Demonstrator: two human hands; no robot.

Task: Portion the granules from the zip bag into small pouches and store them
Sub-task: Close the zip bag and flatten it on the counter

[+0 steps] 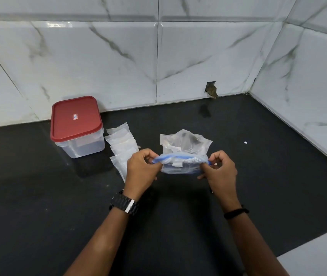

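Observation:
A clear zip bag (180, 166) with a blue zip strip is held above the black counter, its top edge facing me. My left hand (141, 172) pinches the left end of the zip strip. My right hand (219, 170) pinches the right end. Just behind the bag lies a crumpled clear plastic bag (185, 143) with something dark inside. A row of small clear pouches (121, 145) lies flat on the counter left of my left hand. A clear storage box with a red lid (77, 126) stands closed at the back left.
The black counter (59, 206) meets white marble-tiled walls at the back and right. A small hole in the back wall (211, 89) sits near the corner. A tiny white speck (245, 142) lies on the counter at right. A white ledge (322, 253) shows at bottom right.

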